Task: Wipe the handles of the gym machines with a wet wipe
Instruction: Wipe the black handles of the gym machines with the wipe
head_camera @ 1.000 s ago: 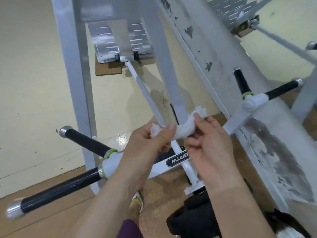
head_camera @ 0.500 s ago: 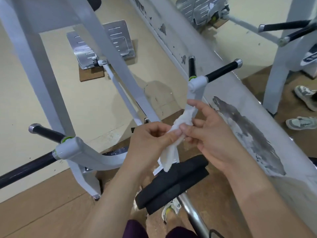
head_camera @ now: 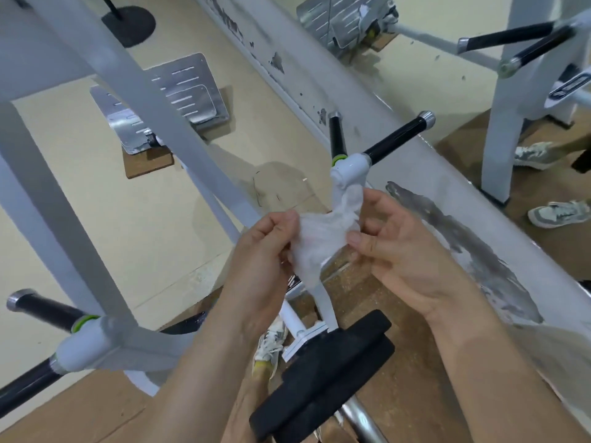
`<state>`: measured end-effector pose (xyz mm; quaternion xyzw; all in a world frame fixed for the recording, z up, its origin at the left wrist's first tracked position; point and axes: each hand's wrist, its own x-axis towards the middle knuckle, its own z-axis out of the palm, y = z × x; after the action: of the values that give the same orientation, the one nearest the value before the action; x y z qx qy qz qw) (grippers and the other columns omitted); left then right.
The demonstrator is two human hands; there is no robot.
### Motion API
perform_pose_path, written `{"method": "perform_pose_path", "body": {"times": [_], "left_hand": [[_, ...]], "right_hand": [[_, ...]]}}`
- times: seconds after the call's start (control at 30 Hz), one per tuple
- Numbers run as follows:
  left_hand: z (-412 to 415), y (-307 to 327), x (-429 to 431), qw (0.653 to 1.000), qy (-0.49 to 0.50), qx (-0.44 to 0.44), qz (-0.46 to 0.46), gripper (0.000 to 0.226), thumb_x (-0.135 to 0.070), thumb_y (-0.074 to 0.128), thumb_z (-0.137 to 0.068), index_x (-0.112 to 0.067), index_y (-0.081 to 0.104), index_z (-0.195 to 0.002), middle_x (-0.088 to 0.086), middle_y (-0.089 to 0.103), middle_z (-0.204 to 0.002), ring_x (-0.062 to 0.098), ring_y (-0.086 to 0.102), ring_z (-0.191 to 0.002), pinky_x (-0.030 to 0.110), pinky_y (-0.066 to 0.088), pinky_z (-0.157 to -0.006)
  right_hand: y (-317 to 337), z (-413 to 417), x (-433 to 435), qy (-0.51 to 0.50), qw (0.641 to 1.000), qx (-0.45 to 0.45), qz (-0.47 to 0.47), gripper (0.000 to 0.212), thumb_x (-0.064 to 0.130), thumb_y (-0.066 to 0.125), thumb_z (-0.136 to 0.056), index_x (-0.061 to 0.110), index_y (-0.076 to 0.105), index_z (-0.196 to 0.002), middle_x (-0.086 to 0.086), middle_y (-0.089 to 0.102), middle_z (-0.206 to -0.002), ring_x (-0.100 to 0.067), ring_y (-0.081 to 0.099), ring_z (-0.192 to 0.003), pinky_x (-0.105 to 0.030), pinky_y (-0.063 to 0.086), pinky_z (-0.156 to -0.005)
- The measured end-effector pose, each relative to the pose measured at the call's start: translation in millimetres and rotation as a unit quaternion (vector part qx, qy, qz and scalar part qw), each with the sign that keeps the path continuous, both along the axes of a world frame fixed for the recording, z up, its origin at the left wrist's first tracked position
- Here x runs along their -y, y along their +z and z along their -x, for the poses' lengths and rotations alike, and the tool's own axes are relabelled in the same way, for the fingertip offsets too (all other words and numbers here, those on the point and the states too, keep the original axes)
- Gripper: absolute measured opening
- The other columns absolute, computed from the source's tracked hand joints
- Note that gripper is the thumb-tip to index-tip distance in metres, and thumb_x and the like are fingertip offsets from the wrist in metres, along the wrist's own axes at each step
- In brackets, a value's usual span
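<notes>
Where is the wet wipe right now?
Centre of the head view, the wet wipe is stretched between the left hand and right hand, just below the white handle joint.

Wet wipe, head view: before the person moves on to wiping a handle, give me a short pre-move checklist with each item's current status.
1. Wet wipe held by both hands: ok. The left hand and the right hand each pinch an edge.
2. Wipe opened out for wiping: not ok. It is partly spread, still crumpled and hanging.
3. Wipe moist enough: cannot tell.
4. Handle within easy reach: ok. The right black handle and the short upright handle sit just beyond the hands.
5. Wipe on a handle: not ok. It touches no grip yet.
6. Left side handles unobstructed: ok, both bare.
</notes>
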<state>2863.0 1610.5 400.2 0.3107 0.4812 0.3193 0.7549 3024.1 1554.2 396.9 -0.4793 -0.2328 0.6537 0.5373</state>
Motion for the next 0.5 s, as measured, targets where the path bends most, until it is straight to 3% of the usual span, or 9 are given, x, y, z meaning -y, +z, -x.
{"method": "perform_pose_path", "body": {"times": [0.1, 0.2, 0.27, 0.37, 0.43, 0.5], "left_hand": [[-16.6, -18.2, -34.7, 1.0, -0.024, 0.015, -0.007, 0.012, -0.015, 0.054, -0.092, -0.013, 0.06, -0.081, 0.005, 0.064, -0.078, 0.019, 0.058, -0.073, 0.029, 0.049, -0.066], [-29.0, -35.7, -71.7, 0.994, -0.096, 0.041, -0.039, 0.013, -0.012, 0.056, -0.091, -0.021, 0.063, -0.095, 0.0, 0.066, -0.073, 0.017, 0.062, -0.067, 0.029, 0.052, -0.061], [-34.5, -40.5, -94.4, 0.977, -0.197, 0.019, -0.085, 0.019, -0.014, 0.061, -0.084, -0.02, 0.071, -0.099, 0.001, 0.07, -0.079, 0.016, 0.064, -0.076, 0.029, 0.053, -0.071], [-41.1, -46.5, -124.2, 0.92, -0.355, -0.064, -0.15, 0.03, -0.002, 0.071, -0.076, -0.016, 0.072, -0.102, -0.001, 0.074, -0.096, 0.011, 0.068, -0.09, 0.023, 0.053, -0.084], [-48.0, -53.9, -140.2, 0.857, -0.401, -0.18, -0.269, 0.039, 0.001, 0.073, -0.076, -0.024, 0.071, -0.105, -0.011, 0.071, -0.099, 0.002, 0.065, -0.088, 0.02, 0.051, -0.084], [-59.2, -55.9, -151.0, 0.786, -0.395, -0.259, -0.399, 0.031, -0.01, 0.075, -0.076, -0.034, 0.072, -0.096, -0.016, 0.067, -0.088, -0.003, 0.059, -0.077, 0.013, 0.047, -0.073]], "right_hand": [[-23.6, 4.2, -22.5, -0.107, 0.981, -0.159, 0.017, 0.045, -0.004, 0.056, -0.08, 0.013, 0.055, -0.122, -0.012, 0.065, -0.1, -0.019, 0.063, -0.08, -0.027, 0.054, -0.064], [-44.0, 7.5, -46.3, -0.249, 0.942, -0.215, 0.058, 0.035, -0.008, 0.052, -0.085, 0.013, 0.055, -0.112, -0.013, 0.068, -0.097, -0.017, 0.064, -0.072, -0.02, 0.052, -0.054], [-55.4, 8.1, -61.6, -0.311, 0.932, -0.166, 0.087, 0.036, -0.01, 0.052, -0.087, 0.018, 0.054, -0.109, -0.015, 0.063, -0.09, -0.015, 0.056, -0.063, -0.018, 0.047, -0.048], [-71.0, 3.5, -79.8, -0.327, 0.936, 0.034, 0.129, 0.025, 0.0, 0.057, -0.09, 0.023, 0.058, -0.098, -0.013, 0.056, -0.082, -0.016, 0.046, -0.061, -0.021, 0.042, -0.048], [-72.1, -1.1, -87.6, -0.294, 0.933, 0.142, 0.153, 0.009, 0.019, 0.059, -0.092, 0.017, 0.068, -0.091, -0.009, 0.055, -0.076, -0.015, 0.042, -0.061, -0.024, 0.039, -0.054], [-69.1, -7.6, -88.1, -0.208, 0.949, 0.195, 0.136, 0.03, 0.037, 0.058, -0.09, 0.012, 0.074, -0.09, -0.008, 0.051, -0.069, -0.015, 0.041, -0.061, -0.027, 0.038, -0.061]]}}
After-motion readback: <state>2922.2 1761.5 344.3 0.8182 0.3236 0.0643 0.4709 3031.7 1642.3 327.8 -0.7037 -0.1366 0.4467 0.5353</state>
